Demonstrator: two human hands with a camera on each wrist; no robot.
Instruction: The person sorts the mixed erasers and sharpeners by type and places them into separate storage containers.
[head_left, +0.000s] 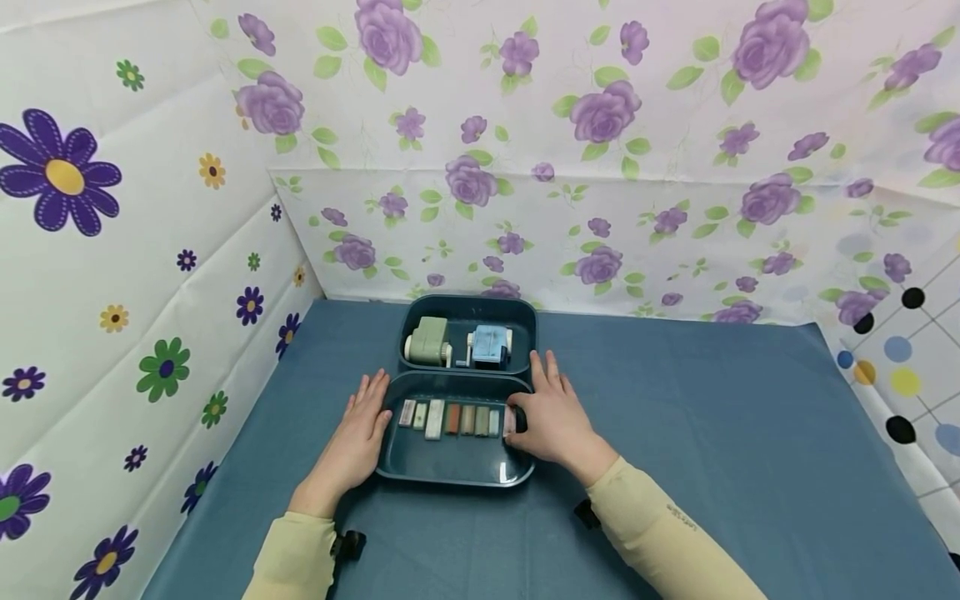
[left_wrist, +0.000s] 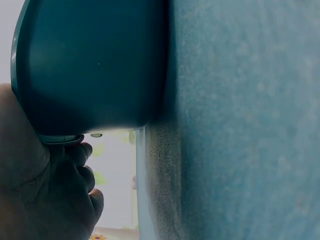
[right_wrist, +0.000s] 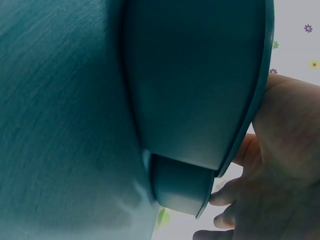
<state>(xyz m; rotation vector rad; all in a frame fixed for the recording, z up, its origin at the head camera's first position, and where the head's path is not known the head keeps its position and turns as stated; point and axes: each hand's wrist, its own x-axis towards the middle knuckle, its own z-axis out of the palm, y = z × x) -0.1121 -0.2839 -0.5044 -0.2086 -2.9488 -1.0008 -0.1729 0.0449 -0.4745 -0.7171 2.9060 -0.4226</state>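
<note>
In the head view, a row of several small erasers (head_left: 434, 419) lies across the front dark teal tray (head_left: 450, 468). My right hand (head_left: 557, 421) reaches over that tray's right rim. Its thumb and index finger pinch the pinkish eraser (head_left: 510, 421) at the right end of the row, partly covering it. Against the left rim rests my left hand (head_left: 358, 439), fingers extended and thumb at the edge. Behind, the back tray (head_left: 468, 307) holds a green crank pencil sharpener (head_left: 430, 340) and a blue one (head_left: 491, 344). Both wrist views show mostly the front tray's outer wall (left_wrist: 95, 65).
The trays stand end to end on a blue cloth-covered table (head_left: 712, 433). A flowered sheet (head_left: 570, 167) hangs right behind the table's far edge, and another flowered sheet (head_left: 112, 275) rises along the left side. A dotted sheet (head_left: 911, 358) is at the right.
</note>
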